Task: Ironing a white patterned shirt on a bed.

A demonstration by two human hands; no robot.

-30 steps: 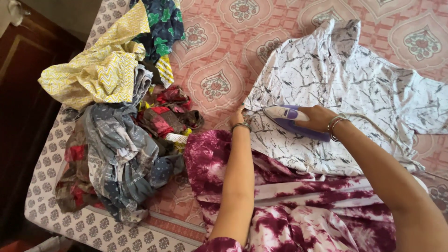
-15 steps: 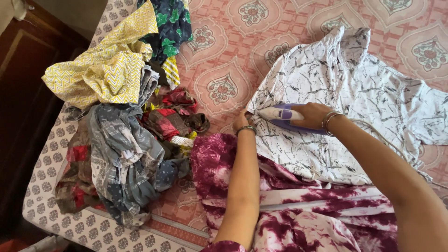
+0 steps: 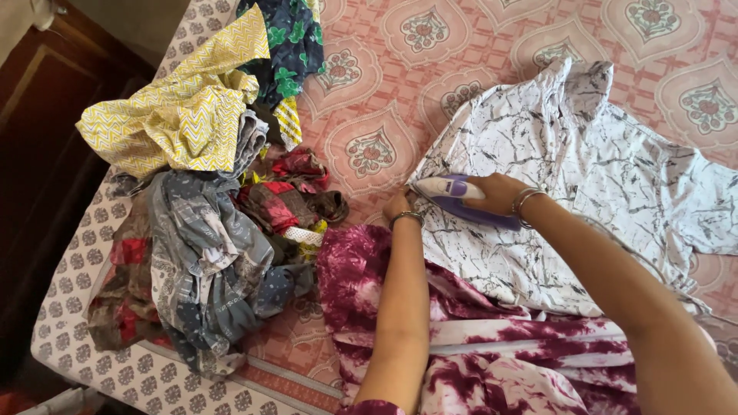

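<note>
A white shirt with a grey marbled print (image 3: 569,177) lies spread on the pink patterned bedsheet (image 3: 369,92). My right hand (image 3: 492,194) grips the handle of a purple and white iron (image 3: 450,196) that rests on the shirt's left edge. My left hand (image 3: 397,204) pinches that edge of the shirt just left of the iron's tip, holding the cloth flat. Both wrists wear metal bangles. The iron's cord trails right across the shirt, partly behind my right arm.
A maroon and white tie-dye garment (image 3: 477,346) lies under my arms at the near edge. A heap of crumpled clothes (image 3: 200,230), with a yellow zigzag cloth (image 3: 181,115) on top, fills the bed's left side. Dark wooden furniture (image 3: 38,154) stands beyond the bed's left edge.
The iron has slid left along the shirt toward its edge, closing on my left hand. The left hand has stayed on the cloth.
</note>
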